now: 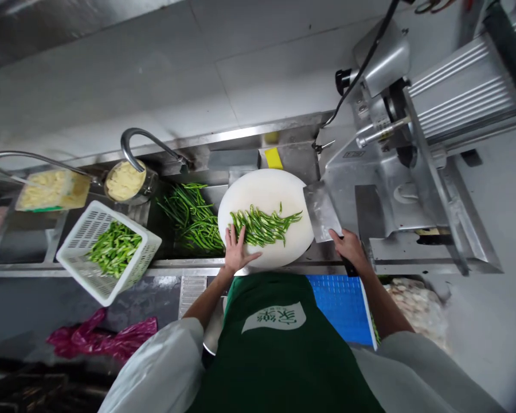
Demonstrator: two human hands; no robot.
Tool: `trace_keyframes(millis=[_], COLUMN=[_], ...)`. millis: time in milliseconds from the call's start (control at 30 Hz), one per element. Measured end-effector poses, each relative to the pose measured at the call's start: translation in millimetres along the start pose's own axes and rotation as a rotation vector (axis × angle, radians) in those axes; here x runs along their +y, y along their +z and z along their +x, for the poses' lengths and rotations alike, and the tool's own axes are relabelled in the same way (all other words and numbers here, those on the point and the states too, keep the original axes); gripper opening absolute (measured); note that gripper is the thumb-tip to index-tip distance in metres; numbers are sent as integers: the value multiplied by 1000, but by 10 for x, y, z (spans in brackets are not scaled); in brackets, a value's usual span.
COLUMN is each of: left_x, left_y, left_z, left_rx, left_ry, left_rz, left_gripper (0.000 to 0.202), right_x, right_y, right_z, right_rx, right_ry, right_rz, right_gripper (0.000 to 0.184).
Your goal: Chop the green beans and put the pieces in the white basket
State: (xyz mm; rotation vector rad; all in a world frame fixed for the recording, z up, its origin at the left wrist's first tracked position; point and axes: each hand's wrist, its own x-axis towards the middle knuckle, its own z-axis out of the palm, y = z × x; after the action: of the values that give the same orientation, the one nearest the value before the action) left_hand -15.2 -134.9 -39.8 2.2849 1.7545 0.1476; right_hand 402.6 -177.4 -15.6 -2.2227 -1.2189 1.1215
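A white round cutting board (266, 186) lies over the counter in front of me, with a pile of cut green chili peppers (262, 225) across its middle. My left hand (236, 248) rests on the board with fingers spread, touching the left end of the pile. In my right hand (348, 249) is the dark handle of a cleaver (324, 211). Its broad blade lies flat at the board's right edge, apart from the peppers. Whole long green peppers (193, 221) fill the sink basin left of the board.
A white plastic basket (144, 258) with cut peppers stands at the left. Behind it are a metal pot (152, 189) and a tub (79, 192) of pale slices, beneath curved faucets (129, 146). A slicing machine (387, 126) and another cleaver (370, 209) are at the right.
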Motion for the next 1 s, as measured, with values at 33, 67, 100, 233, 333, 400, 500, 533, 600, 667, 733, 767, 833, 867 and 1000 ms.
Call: trace_keyframes(millis=[33, 67, 100, 233, 333, 400, 500, 533, 600, 667, 733, 767, 833, 867, 1000], left_x=[51, 132, 233, 696, 1016, 1183, 1328, 1350, 1372, 1390, 1415, 1426, 1421, 1394, 1001], left_y=[52, 97, 132, 217, 273, 309, 351, 361, 378, 383, 367, 345, 266, 205, -186], left_z=[25, 74, 136, 367, 458, 505, 574, 592, 617, 628, 632, 633, 633, 628, 540], left_rx=[5, 16, 28, 56, 117, 168, 239, 257, 274, 264, 249, 245, 246, 254, 332], left_ry=[-3, -3, 0, 17, 6, -5, -3, 6, 30, 70, 117, 140, 177, 189, 167], left_rz=[1, -3, -13, -79, -134, -167, -210, -224, -249, -265, -278, -286, -310, -321, -318], left_gripper=[123, 122, 121, 116, 108, 96, 73, 66, 57, 54, 53, 53, 54, 53, 51], right_x=[83, 138, 164, 20, -220, -364, -483, -493, -477, -439, -416, -422, -479, -535, -949], right_y=[34, 87, 154, 526, 844, 1033, 1225, 1261, 1300, 1309, 1307, 1306, 1315, 1330, 1537], right_z=[-50, -90, -121, -223, -328, -402, -476, -488, -508, -539, -596, -635, -724, -771, -941], right_rx=[-21, -38, -61, -87, -62, -83, -105, -97, -70, -39, -4, 16, 56, 71, 85], right_ry=[14, 23, 28, -39, -122, -146, -149, -152, -165, -166, -144, -127, -97, -93, -152], right_rz=[34, 66, 89, 15, -89, -125, -119, -94, -13, 73, 122, 127, 111, 96, 18], right_gripper=[44, 44, 45, 48, 47, 47, 48, 48, 52, 61, 68, 70, 70, 70, 68])
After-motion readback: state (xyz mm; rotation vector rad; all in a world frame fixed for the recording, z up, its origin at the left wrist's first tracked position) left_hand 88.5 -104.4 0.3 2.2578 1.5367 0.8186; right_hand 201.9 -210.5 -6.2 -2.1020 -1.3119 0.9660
